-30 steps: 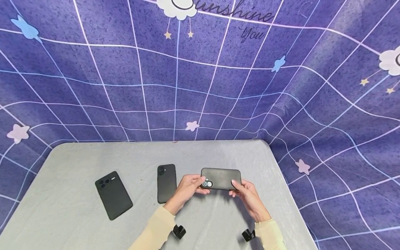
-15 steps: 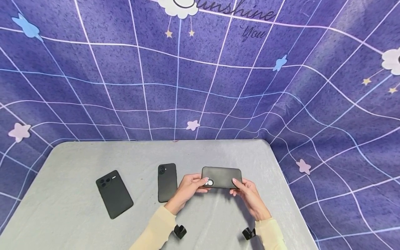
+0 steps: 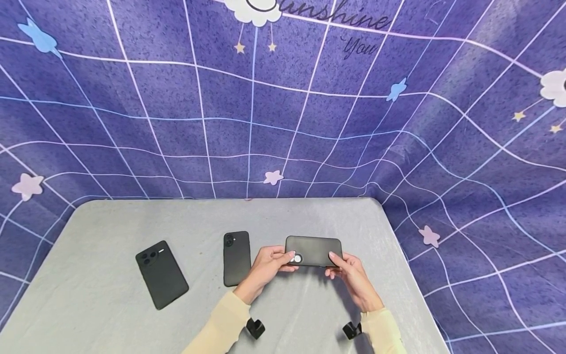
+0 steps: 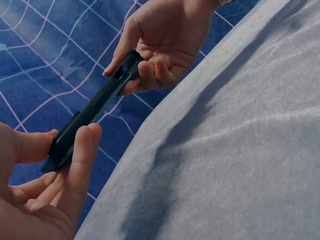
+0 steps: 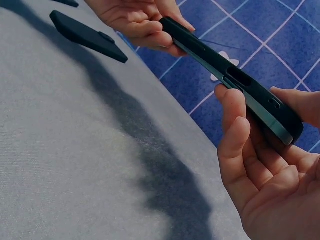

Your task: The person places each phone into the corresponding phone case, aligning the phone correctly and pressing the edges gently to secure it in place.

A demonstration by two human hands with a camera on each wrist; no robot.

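Note:
Both hands hold up a smartphone in a dark case (image 3: 316,250), lying lengthwise with its back upward in the head view. My left hand (image 3: 267,264) pinches the left end, thumb over part of the pale camera lenses. At the other end my right hand (image 3: 353,279) grips the right corner, thumb on the back and fingers beneath. The left wrist view shows the phone (image 4: 92,110) edge-on between the two hands. Cutouts along the case's side show on the phone (image 5: 220,67) in the right wrist view. The screen is hidden.
A black phone or phone case (image 3: 236,263) lies left of my left hand, camera end away from me. Farther left, a larger black one (image 3: 163,278) lies at a slant. Grey cloth covers the table (image 3: 199,319); a purple gridded curtain (image 3: 221,98) hangs behind.
My left thumb has slid right, covering more of the phone's camera lenses. The phone stays held by both hands in nearly the same place.

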